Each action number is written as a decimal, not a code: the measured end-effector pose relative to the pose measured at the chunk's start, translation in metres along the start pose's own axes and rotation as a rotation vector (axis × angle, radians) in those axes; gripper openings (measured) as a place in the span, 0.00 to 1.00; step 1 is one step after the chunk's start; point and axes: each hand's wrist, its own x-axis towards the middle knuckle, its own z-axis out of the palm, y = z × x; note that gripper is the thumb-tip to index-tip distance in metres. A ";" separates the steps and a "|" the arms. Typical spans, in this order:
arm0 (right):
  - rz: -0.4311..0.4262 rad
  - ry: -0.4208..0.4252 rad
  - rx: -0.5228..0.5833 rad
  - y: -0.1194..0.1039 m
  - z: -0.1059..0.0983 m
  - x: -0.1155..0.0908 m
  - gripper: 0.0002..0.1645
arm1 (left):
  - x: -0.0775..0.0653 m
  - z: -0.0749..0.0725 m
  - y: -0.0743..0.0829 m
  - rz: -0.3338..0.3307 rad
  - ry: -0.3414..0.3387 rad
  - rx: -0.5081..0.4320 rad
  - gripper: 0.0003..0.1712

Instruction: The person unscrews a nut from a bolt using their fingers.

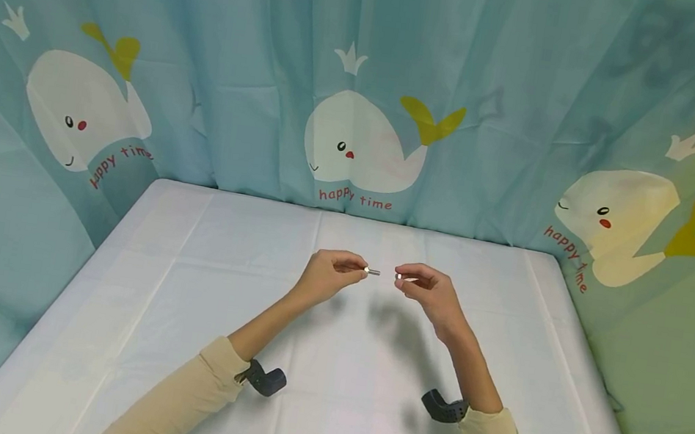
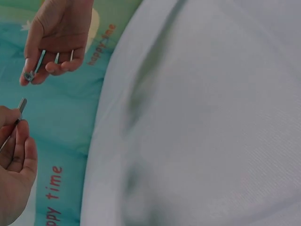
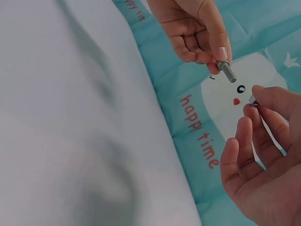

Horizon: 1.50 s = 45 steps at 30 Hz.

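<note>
A silver bolt [image 3: 228,72] with a threaded shank is pinched at its head by my left hand [image 1: 328,273], thumb against fingertips. Its shank points toward my right hand [image 1: 433,294]. Between the right thumb and fingertip I hold a small metal nut [image 3: 254,100]; in the left wrist view the nut [image 2: 29,76] shows its round hole. A short gap separates bolt and nut, and both hands are raised over the table. The right hand's other fingers are loosely bent. My fingertips partly cover the bolt's head and the nut.
A white-covered table [image 1: 218,377] spreads beneath the hands, with their shadows on it. Blue-green curtains [image 1: 233,82] printed with whales and "happy time" stand behind and at both sides. Dark wrist devices [image 1: 267,379] sit at both sleeve cuffs.
</note>
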 end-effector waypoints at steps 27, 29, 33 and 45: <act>-0.004 -0.002 -0.329 0.060 0.003 0.007 0.12 | -0.007 0.012 -0.055 -0.080 -0.028 0.158 0.05; -0.011 0.002 -0.366 0.062 0.004 0.008 0.11 | -0.007 0.013 -0.057 -0.071 -0.028 0.167 0.04; -0.001 0.010 -0.420 0.063 0.007 0.008 0.10 | -0.008 0.014 -0.060 -0.056 -0.018 0.171 0.04; -0.009 0.012 -0.488 0.073 0.009 0.011 0.09 | -0.006 0.018 -0.070 -0.002 -0.027 0.204 0.04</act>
